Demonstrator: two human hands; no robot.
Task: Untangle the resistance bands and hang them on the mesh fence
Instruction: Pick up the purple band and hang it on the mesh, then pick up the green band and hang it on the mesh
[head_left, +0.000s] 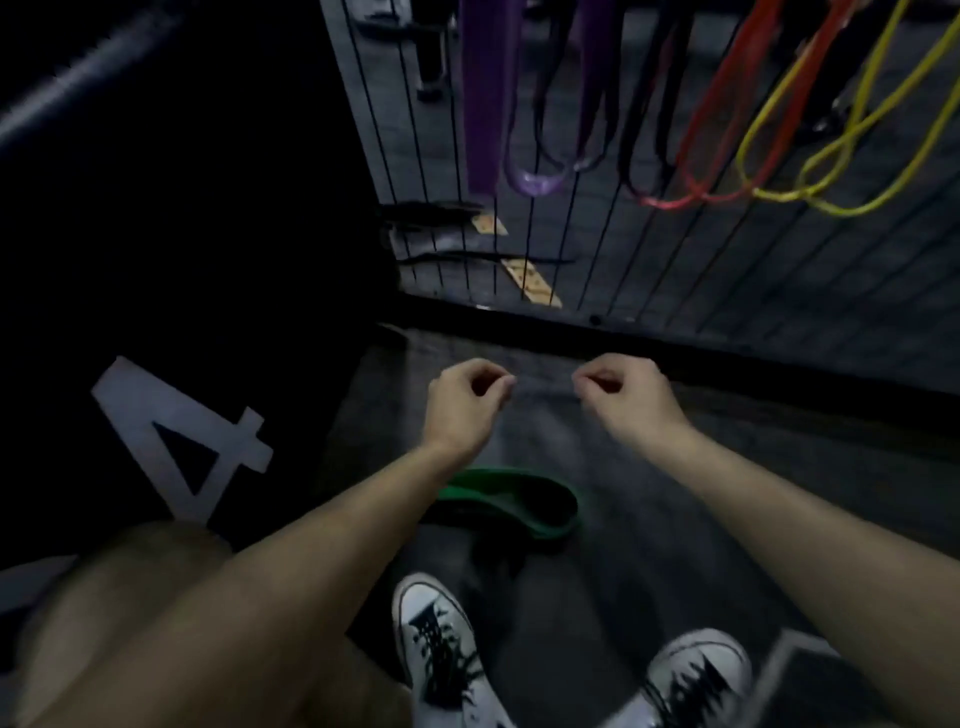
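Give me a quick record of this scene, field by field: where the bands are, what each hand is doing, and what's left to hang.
fence: mesh fence ahead
hanging: purple bands, black bands, red bands, yellow bands
floor: green band, loose, near the shoes
left hand: curled, empty
right hand: curled, empty
left to hang: green band

A big black box (171, 270) stands at the left, a white number 4 (182, 441) painted on it. Two white sneakers (441, 649) with black laces rest on the dark floor (649, 545) — yellow tape strips (532, 283) lie farther off.
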